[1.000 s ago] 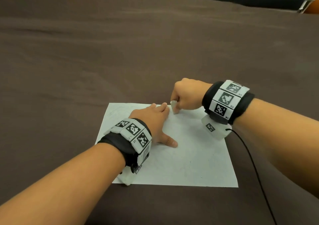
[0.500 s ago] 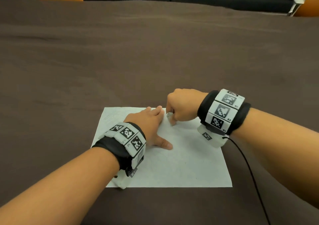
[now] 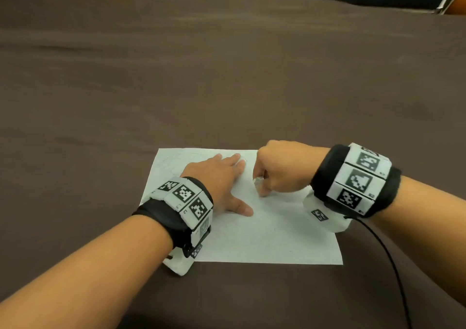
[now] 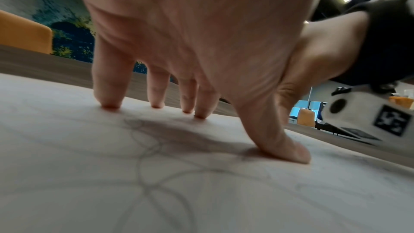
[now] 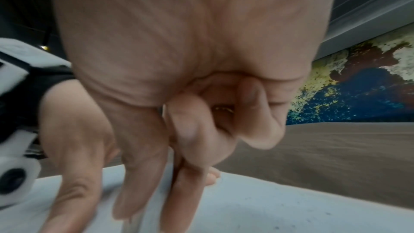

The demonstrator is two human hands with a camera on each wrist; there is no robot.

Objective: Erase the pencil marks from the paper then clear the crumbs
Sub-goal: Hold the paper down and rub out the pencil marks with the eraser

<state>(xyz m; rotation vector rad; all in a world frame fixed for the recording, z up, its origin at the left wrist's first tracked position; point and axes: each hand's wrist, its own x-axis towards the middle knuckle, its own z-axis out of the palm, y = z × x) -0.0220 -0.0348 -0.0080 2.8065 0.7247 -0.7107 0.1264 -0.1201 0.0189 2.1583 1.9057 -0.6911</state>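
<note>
Pinching a small white eraser [image 3: 257, 182] in the right hand [image 3: 282, 168], thumb and forefinger closing round it, the other fingers curling into the palm, knuckles facing up. Pressing the eraser's lower end onto the paper [image 3: 264, 232], near the far edge and about midway across. Blurring in the right wrist view, so hiding most of the eraser behind the thumb [image 5: 134, 183] and fingers [image 5: 183, 192].

Lying flat on the sheet just beside it, the left hand [image 3: 216, 177], fingers straight and slightly spread, thumb [image 4: 280, 141] angling out toward the near side; four fingertips [image 4: 109, 102] and the thumb tip touching the paper, palm arching above, holding nothing. Almost meeting the right fist at the fingertips.

Showing faint looping pencil marks [image 4: 152, 169] under and nearer than the left palm, thin grey curves crossing one another. Speckling the paper's right part, tiny dark crumbs [image 5: 280, 226].

Resting on a brown cloth-covered table [image 3: 227, 76], the white rectangular sheet, smooth and matte, its near edge straight, its left corner hidden under the left wrist band [image 3: 184, 202]. Spreading wide and softly creased on all sides, the cloth. Trailing off the right wrist band [image 3: 353, 179] toward the near edge, a thin black cable [image 3: 393, 265].
</note>
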